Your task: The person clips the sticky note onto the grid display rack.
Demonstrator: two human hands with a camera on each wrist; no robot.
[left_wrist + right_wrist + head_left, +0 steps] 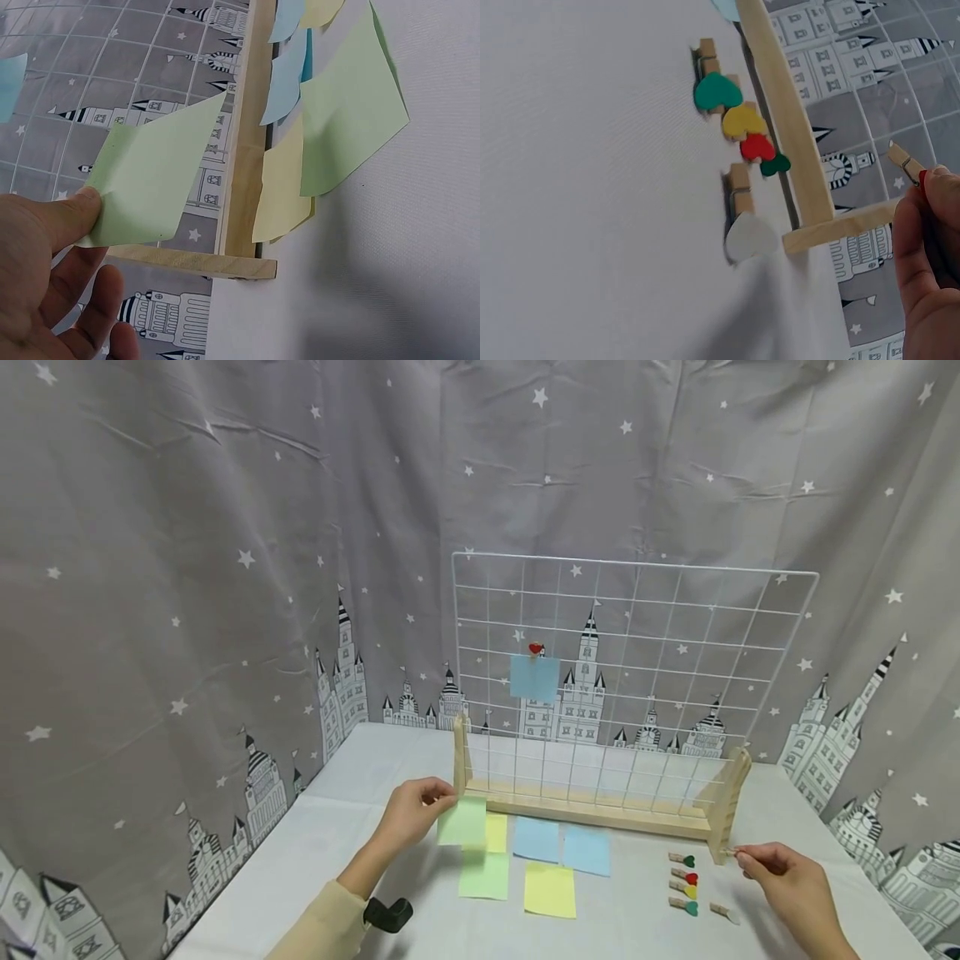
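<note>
My left hand (415, 811) pinches a green sticky note (154, 176) by one edge, lifted over the other notes near the left foot of the white wire grid (630, 635). My right hand (787, 885) pinches a small wooden clothespin (904, 161) between thumb and fingertips, beside the grid's right wooden foot (727, 806). A bit of red shows on that clothespin under the thumb. On the grid hangs a blue sticky note (534, 679), held by a clothespin with a red heart (536, 648).
On the white table lie another green note (483, 875), yellow notes (550, 890) and blue notes (587, 850). Several heart clothespins (684, 883) lie at the right, with a white-heart one (723, 912) apart. A grey castle-print curtain (225, 568) surrounds the table.
</note>
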